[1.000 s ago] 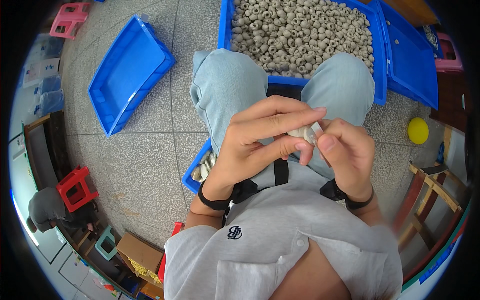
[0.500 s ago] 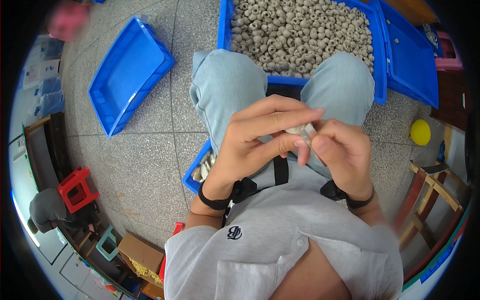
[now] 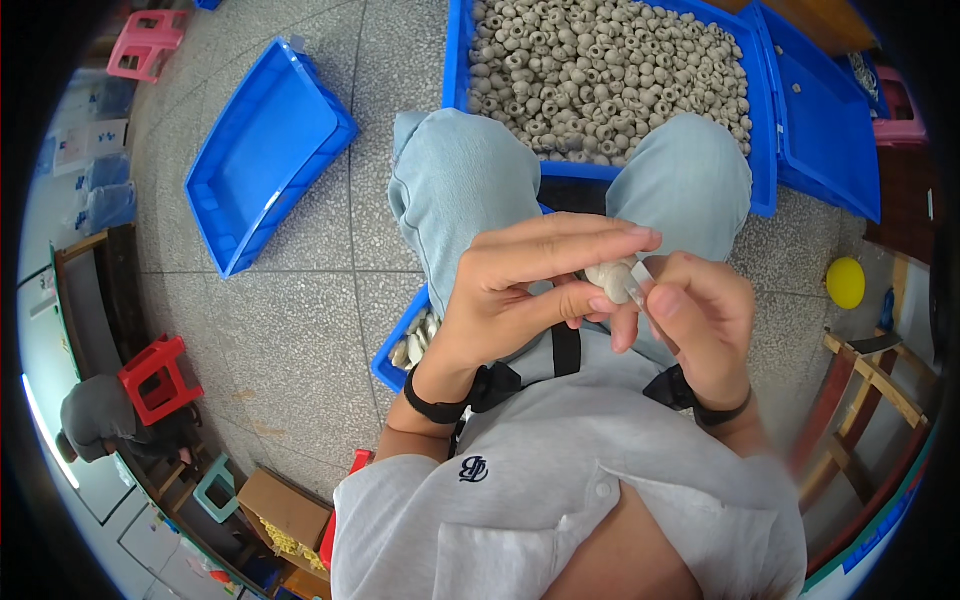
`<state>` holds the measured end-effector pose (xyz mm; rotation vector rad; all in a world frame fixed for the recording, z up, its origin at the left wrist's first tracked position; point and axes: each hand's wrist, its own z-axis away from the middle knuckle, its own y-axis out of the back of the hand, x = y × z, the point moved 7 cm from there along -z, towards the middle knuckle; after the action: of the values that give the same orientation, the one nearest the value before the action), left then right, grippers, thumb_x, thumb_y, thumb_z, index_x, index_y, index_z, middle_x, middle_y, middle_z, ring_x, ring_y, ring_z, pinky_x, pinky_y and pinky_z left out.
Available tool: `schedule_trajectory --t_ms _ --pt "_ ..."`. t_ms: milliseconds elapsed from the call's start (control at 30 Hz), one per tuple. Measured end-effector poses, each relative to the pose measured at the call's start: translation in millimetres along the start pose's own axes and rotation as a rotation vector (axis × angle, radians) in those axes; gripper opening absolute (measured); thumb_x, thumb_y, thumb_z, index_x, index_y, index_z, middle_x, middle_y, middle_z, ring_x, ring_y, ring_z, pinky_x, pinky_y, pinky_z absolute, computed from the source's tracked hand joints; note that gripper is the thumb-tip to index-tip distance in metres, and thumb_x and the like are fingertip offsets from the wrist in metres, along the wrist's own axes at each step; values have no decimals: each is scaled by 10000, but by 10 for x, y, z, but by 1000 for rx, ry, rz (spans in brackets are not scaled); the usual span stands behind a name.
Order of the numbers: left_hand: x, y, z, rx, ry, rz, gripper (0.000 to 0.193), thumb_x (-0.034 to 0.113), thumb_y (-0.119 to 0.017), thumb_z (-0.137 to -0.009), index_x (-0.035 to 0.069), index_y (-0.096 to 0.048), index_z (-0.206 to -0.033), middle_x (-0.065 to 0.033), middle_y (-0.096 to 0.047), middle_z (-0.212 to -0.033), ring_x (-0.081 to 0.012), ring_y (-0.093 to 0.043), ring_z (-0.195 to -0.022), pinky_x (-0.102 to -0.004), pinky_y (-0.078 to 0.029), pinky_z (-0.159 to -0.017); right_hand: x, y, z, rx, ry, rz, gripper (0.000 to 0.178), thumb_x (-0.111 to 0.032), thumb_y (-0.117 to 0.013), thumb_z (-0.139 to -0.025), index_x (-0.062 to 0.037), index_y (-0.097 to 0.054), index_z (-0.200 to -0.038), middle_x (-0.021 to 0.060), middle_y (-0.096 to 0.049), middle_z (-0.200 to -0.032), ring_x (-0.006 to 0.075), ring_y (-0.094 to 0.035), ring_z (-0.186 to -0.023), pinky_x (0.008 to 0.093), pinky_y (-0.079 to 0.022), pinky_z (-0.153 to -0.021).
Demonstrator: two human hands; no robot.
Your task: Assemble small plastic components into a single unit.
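Above my lap, my left hand grips an off-white, rounded, lumpy piece, with the fingers stretched over its top and the thumb below. Between the thumb and bent fingers of my right hand is a small flat strip, pale and partly see-through. Its edge meets the right end of the lumpy piece, and the two hands are almost touching. My left fingers hide much of the piece, so its full shape cannot be made out.
Beyond my knees is a large blue tray heaped with small grey hollow balls. A small blue bin of whitish pieces sits by my left thigh. Other blue trays lie left and far right. A person sits near a red stool.
The lumpy piece shows more between my hands now. My right hand has shifted slightly right and down with the strip. The whole view has moved a little.
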<state>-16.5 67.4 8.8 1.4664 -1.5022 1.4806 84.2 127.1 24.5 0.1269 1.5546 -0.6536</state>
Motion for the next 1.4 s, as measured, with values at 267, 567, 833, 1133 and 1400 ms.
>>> schedule_trajectory --t_ms 267,567,833,1133,1400 --pt "38 -17 1 -1 3 -88 302 14 -599 -739 -49 -577 -1033 -208 -574 -1015 -137 -581 -685 -188 -455 -499 -80 -12 -27 -33 -72 74 184 -83 -467 -868 43 -559 -773 59 -556 -630 80 -506 -572 203 -390 -505" --pt "-190 25 -30 151 223 22 223 77 -546 -809 -6 -547 -1016 -89 -569 -879 -98 -534 -653 -182 -416 -477 -42 134 -4 -10 -28 110 166 -45 -491 -835 28 -531 -691 50 -534 -585 98 -504 -535 239 -443 -554" --pt "-1490 297 381 517 934 526 145 194 -443 -894 75 -496 -958 -14 -499 -850 -91 -447 -633 -199 -365 -485 152 748 -59 176 7 -71 243 -102 -450 -861 6 -486 -647 42 -476 -549 94 -471 -511 305 -489 -598" --pt "-340 937 -1724 577 221 260 559 260 -423 -885 9 -189 -1325 -172 -312 -1315 -267 -353 -1197 -368 -343 -968 269 1327 11 318 42 -77 245 -117 -445 -865 -11 -488 -649 55 -499 -542 94 -461 -501 293 -480 -590" --pt "-2578 1163 -1396 102 468 -916 684 357 -587 -771 84 -272 -1313 -148 -355 -1273 -324 -341 -1177 -446 -322 -938 338 1425 24 218 92 -69 218 -70 -456 -857 15 -499 -661 45 -499 -586 98 -466 -534 280 -473 -601"
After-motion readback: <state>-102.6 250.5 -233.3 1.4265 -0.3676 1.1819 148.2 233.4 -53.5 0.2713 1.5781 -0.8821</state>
